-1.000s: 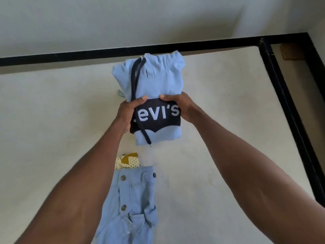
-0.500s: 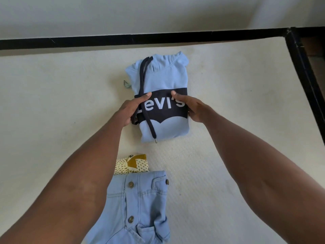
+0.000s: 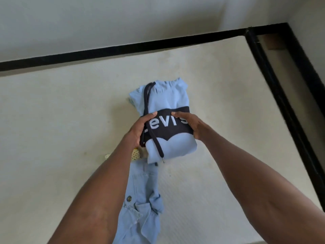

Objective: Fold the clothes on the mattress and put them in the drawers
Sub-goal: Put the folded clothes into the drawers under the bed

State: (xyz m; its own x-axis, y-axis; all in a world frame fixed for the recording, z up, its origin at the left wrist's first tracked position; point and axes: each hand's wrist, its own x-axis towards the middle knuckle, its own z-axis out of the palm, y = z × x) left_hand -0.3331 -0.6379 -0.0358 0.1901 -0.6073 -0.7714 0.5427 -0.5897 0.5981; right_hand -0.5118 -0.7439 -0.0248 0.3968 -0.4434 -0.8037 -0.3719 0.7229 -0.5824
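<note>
A folded light-blue hoodie (image 3: 168,101) with a black logo panel and a dark drawstring is held above the cream mattress (image 3: 61,111). My left hand (image 3: 139,128) grips its left edge, thumb on top of the logo. My right hand (image 3: 190,123) grips its right edge the same way. Below it lies a light-blue denim garment (image 3: 142,199) with metal buttons, partly under my left forearm. A yellow patterned cloth (image 3: 135,154) peeks out beside my left wrist.
A black bed frame (image 3: 284,103) runs along the far side and the right side of the mattress. A pale wall rises behind it. Between the frame's right rails there is a gap showing a brown surface (image 3: 274,44).
The folded hoodie has come up off the mattress and toward me, now overlapping the top of the denim garment. Both hands have tightened around its sides.
</note>
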